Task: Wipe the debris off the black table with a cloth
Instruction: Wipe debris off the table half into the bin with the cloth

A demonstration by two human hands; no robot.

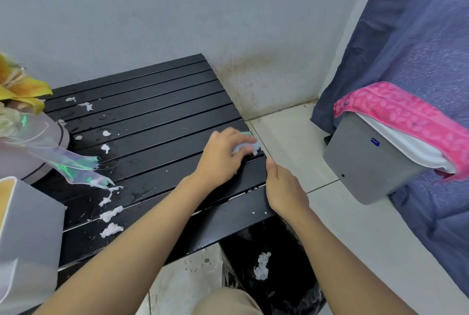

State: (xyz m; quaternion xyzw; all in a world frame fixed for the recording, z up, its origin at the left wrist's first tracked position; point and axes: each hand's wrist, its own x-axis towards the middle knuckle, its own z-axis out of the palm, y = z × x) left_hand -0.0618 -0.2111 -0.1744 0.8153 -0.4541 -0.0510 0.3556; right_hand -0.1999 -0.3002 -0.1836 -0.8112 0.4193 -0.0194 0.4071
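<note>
Wiping debris toward the counter's right edge, over the bin

Pressing down at the centre right of the frame, the left hand (223,154) was closed on a bunched pale blue cloth (245,147), flat against the slats of the black counter (152,111) near its right edge, probably so that the scraps would be pushed off that side. The right hand (284,187) lay just beside it, cupped along the edge with fingers curled and holding nothing, likely as a guard to steer what fell. Below, at the bottom centre, a black-lined bin (279,251) already held a white clump (262,265), which suits that aim. Much white debris (110,215) lay well apart at the lower left and upper left of the counter, near the grey box (28,238), so most of the job seemed undone.
</note>
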